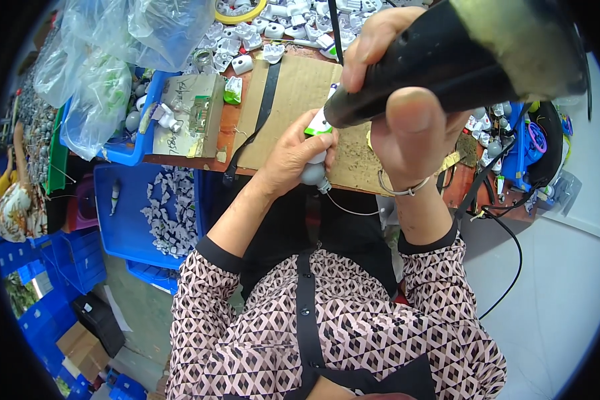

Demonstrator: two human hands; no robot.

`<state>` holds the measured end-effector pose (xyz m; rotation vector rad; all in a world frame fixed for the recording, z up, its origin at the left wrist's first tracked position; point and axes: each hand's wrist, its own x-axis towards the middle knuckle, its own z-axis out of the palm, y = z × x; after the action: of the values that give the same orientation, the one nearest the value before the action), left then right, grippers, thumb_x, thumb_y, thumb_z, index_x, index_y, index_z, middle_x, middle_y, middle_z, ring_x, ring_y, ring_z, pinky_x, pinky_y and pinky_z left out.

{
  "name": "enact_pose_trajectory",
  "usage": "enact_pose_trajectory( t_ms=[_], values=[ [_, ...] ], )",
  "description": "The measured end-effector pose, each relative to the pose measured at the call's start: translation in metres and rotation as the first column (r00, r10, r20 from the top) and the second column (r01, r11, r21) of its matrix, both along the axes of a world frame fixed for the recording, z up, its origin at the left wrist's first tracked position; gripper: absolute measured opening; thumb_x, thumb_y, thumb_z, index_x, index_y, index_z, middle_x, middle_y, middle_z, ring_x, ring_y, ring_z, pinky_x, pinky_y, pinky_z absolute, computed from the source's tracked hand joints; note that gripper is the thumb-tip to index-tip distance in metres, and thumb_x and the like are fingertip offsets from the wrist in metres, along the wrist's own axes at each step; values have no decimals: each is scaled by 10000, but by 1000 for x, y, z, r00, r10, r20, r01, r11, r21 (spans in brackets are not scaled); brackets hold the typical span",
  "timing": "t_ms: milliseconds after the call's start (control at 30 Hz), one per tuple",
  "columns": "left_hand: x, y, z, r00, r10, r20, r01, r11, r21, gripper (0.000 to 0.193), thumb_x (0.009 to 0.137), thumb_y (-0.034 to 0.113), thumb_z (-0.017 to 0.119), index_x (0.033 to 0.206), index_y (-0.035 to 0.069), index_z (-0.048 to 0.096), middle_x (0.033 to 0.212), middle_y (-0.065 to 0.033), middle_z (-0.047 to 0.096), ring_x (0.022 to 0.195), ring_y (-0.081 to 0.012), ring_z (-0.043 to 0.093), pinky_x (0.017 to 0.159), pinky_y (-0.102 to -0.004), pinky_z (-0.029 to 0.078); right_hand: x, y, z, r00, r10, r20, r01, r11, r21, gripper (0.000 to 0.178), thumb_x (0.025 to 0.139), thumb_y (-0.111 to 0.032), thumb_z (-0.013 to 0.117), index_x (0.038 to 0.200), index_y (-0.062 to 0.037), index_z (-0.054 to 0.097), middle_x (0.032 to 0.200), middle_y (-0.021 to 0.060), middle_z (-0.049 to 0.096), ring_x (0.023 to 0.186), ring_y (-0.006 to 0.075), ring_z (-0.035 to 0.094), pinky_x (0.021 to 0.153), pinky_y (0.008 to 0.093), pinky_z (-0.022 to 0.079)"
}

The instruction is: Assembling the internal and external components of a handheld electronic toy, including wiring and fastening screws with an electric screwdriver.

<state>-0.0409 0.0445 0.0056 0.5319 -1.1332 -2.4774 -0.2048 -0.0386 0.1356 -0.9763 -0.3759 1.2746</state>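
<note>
My right hand (413,123) is wrapped round a thick black electric screwdriver (460,60) with yellowish tape at its wide end. Its narrow end slants down to the left and meets a small plastic casing (319,125), white with a green band. My left hand (293,152) grips that casing, thumb across it. Below the thumb a rounded grey end (313,175) of the piece sticks out, with a thin pale wire (348,211) running from near it. The driver's tip is hidden at the casing. Brown cardboard (353,160) lies beneath both hands.
Many white plastic parts (293,17) cover the back of the table. At the left stand a blue bin (140,143) with plastic bags and a box (197,107) holding small parts. A blue tray (123,230) sits lower left. Cables and a black cord (513,230) hang at right.
</note>
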Motion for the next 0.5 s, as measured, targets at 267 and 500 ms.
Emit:
enact_pose_trajectory(
  t_ms=[267, 500],
  values=[
    [1, -1, -2, 1000, 6, -22, -6, 1000, 25, 339, 900, 140, 543, 1183, 6, 412, 846, -27, 512, 643, -106, 536, 580, -266, 473, 8, 119, 14, -766, -286, 575, 518, -804, 290, 372, 782, -320, 721, 879, 20, 606, 814, 102, 631, 751, 155, 620, 658, 242, 487],
    [2, -3, -10, 995, -34, -98, 36, 999, 12, 364, 895, 134, 542, 1203, 4, 398, 860, -30, 515, 645, -108, 539, 584, -270, 476, 64, 130, 26, -877, 319, 360, -121, -870, 477, 705, 711, -382, 774, 1187, 9, 432, 801, 86, 579, 681, 146, 588, 620, 223, 486]
  ],
)
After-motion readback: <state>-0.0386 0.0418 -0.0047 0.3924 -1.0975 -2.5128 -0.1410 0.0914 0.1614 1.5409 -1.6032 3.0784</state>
